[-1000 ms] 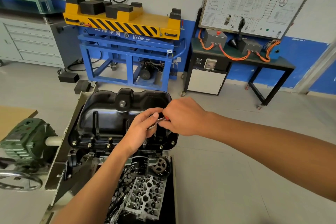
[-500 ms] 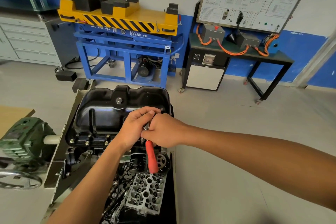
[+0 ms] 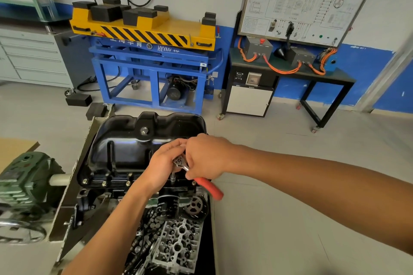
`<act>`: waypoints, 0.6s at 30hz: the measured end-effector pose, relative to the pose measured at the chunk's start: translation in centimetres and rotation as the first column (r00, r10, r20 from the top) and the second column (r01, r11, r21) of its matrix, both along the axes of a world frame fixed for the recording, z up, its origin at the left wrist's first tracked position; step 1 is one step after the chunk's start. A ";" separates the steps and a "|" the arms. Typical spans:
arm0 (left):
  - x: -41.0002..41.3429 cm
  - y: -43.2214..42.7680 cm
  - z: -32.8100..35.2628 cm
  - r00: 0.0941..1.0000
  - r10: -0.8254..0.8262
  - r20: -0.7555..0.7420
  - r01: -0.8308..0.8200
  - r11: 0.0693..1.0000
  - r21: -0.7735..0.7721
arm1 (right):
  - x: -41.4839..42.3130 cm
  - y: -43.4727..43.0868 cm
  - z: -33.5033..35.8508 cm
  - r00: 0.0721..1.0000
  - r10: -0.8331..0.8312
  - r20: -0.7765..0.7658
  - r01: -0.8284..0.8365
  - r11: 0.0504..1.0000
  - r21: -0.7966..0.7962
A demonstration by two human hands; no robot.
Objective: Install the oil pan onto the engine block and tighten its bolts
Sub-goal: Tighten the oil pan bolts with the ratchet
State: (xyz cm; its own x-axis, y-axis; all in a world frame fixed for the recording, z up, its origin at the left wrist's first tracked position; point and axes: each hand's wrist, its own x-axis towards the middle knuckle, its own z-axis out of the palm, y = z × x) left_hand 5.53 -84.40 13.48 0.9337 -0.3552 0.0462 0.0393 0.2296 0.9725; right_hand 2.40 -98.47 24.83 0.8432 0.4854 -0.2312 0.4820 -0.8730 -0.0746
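We grip the red-handled ratchet wrench with our right hand, left hand cupping its head, at the near rim of the black steel oil pan; a tilted socket could slip.

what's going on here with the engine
A person is working on a bolt of the black oil pan, which sits on the engine block. The right hand grips a ratchet by its red handle, while the left hand holds the tool's head over the socket at the pan's near flange. Other bolts are already in place along that edge to the left.
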 end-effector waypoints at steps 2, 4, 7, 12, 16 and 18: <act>0.1 0.1 -0.1 1.000 -0.013 0.010 0.013 0.999 0.035 | 0.2 -0.4 0.3 0.993 0.026 0.119 -0.020 0.999 -0.048; 0.2 0.0 -0.2 1.000 -0.018 0.019 0.017 0.999 0.031 | 0.5 -0.7 0.2 0.968 0.098 0.231 -0.075 0.991 -0.106; 0.3 0.0 -0.5 0.999 0.004 0.043 -0.005 1.000 0.012 | 0.7 -0.4 -0.2 0.906 0.218 0.362 -0.150 0.967 -0.205; -0.1 0.0 -0.5 0.996 0.015 0.083 -0.016 1.000 0.008 | 2.0 -0.6 -0.4 0.858 0.294 0.421 -0.187 0.942 -0.278; -0.6 -0.1 -0.4 0.995 -0.029 0.096 0.025 0.999 0.047 | 3.6 -1.1 -0.2 0.837 0.277 0.471 -0.188 0.956 -0.226; -0.6 0.0 -0.4 0.993 -0.037 0.113 0.030 0.998 0.062 | 4.2 -1.2 0.3 0.847 0.274 0.455 -0.203 0.959 -0.199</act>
State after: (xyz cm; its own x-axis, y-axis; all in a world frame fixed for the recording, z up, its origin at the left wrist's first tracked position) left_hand 4.89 -84.40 13.05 0.9112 -0.3913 0.1290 -0.0657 0.1713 0.9830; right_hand 6.63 -99.72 25.10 0.7292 0.6789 0.0859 0.6226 -0.7103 0.3285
